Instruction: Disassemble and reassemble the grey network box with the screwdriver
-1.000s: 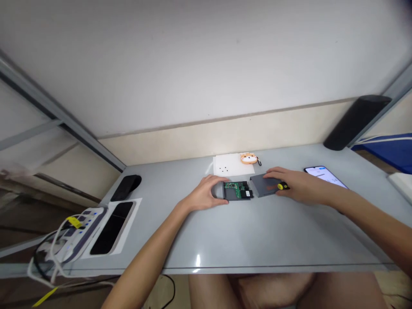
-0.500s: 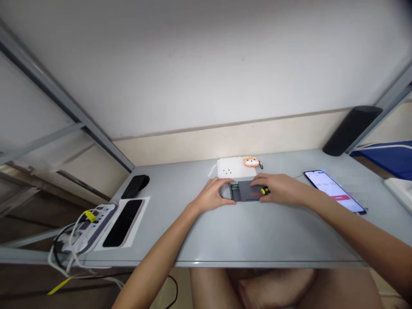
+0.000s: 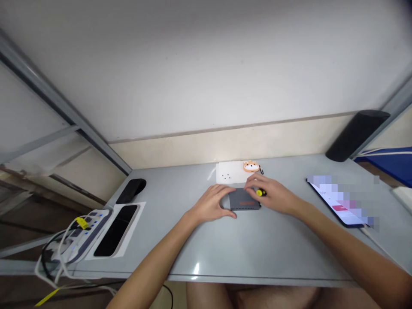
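Observation:
A flat dark grey electronics case (image 3: 243, 199) with a row of slots along its near side and a reddish marking lies on the table. My left hand (image 3: 212, 202) is curved around its left end, fingertips at the far edge and thumb at the near edge. At the right end, my right hand (image 3: 268, 194) touches the case with its fingers. Tucked in that hand is a screwdriver (image 3: 260, 192) with a yellow-and-black handle; its shaft is hidden. Behind the case, several tiny dark screws (image 3: 226, 176) lie on a white sheet (image 3: 236, 176).
An orange-and-white animal-face earphone case (image 3: 251, 166) sits on the sheet. A lit phone (image 3: 336, 204) with a cable lies right; a black cylinder (image 3: 357, 135) stands behind it. Left are a dark phone (image 3: 116, 231), a black object (image 3: 130, 191) and a power strip (image 3: 92, 236) with cables.
The grey cover now hides the green circuit board that showed at the case's left end. My right hand has shifted left over the case. The view has tilted slightly.

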A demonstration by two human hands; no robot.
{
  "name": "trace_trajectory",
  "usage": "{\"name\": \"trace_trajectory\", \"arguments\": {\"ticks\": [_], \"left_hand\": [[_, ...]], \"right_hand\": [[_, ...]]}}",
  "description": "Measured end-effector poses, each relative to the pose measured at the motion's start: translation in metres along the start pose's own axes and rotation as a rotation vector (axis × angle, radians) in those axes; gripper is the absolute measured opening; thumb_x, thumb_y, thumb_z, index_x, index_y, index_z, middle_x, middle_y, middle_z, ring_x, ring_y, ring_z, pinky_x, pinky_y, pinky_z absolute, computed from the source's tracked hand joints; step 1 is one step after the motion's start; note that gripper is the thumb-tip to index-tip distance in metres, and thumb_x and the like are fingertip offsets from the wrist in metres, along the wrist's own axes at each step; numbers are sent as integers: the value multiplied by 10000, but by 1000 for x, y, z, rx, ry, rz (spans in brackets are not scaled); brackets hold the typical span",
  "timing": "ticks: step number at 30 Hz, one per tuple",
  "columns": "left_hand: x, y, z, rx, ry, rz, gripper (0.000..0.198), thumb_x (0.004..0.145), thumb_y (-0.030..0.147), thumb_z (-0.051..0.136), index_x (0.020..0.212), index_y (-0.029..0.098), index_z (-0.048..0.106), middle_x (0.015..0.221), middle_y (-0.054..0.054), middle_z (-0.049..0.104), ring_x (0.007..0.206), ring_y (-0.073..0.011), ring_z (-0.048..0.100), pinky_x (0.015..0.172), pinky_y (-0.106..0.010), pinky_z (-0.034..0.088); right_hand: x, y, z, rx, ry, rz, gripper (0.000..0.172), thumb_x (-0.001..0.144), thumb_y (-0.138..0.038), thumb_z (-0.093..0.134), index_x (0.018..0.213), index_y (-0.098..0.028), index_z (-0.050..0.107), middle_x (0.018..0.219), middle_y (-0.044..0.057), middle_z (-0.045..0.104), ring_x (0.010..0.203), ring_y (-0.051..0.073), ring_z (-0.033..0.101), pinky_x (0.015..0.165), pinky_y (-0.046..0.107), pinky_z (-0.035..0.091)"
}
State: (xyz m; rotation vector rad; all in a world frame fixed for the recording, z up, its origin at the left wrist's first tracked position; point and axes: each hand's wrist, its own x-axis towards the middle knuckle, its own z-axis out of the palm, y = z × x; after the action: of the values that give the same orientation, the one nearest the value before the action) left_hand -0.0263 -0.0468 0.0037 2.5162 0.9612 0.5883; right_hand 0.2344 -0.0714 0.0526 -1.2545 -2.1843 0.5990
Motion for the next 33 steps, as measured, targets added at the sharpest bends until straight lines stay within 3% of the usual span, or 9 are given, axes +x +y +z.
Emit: {"name": "trace_trajectory", "arguments": {"ticks": [2,5,9,12,16,22,26,29,33], "left_hand": [[0,4,1,38,6,33,662,752,516,925,1300,269,650,1270,-93,717,1169,-311,677,1033,-455,532],[-1,7,4,96,39,58,594,784,566,876,1236,237,673,1178,-101,743,1100,-307,704,998,-452,549],[-3,4,7,86,60,132,578,859,644,760,1241,217,680,1087,-101,773,1014,-288,738,943,-437,575],[-4,0,7,76,102,169,507,941,598,664,1255,201,678,1051,-97,785,966,-267,752,918,-427,589],[-5,-1,6,91,130,154,408,1017,508,552,1259,208,685,1010,-82,792,905,-246,756,877,-420,602],[-4,2,5,57,179,81,356,1076,369,416,1158,216,727,890,-46,784,790,-205,730,827,-390,593],[-3,2,5,12,226,-40,388,1081,398,407,1010,203,734,772,-33,731,702,-194,675,693,-326,549],[-3,1,3,-115,206,-139,365,1088,428,412,1142,213,702,800,-18,713,682,-175,646,659,-289,518],[-3,-2,1,-253,135,-140,369,1041,504,534,1264,233,648,816,-2,674,681,-166,610,633,-266,487]], "right_hand": [[11,-2,-3,131,264,17,234,958,-411,531,829,-258,653,917,67,716,820,237,662,777,385,522],[30,2,-6,323,615,129,292,950,-483,524,768,-266,592,766,41,644,780,233,625,743,365,509],[42,24,6,585,865,331,534,919,-755,390,759,-273,553,725,19,574,654,203,559,574,312,432],[42,39,20,701,733,537,673,806,-911,394,713,-262,551,553,-22,461,500,167,427,498,301,334],[39,40,26,665,655,528,610,767,-853,545,721,-247,595,532,-20,499,552,169,465,546,300,362],[38,32,24,587,546,504,516,795,-757,528,750,-248,604,609,-7,569,573,161,445,565,301,332],[39,31,26,554,479,469,524,797,-755,519,766,-243,627,677,15,616,649,181,516,597,305,347],[38,28,25,556,471,493,548,772,-784,521,763,-243,610,650,4,586,647,180,522,611,307,359],[37,24,24,590,450,503,585,747,-820,534,766,-241,609,627,-1,581,586,161,474,584,306,350]]}}
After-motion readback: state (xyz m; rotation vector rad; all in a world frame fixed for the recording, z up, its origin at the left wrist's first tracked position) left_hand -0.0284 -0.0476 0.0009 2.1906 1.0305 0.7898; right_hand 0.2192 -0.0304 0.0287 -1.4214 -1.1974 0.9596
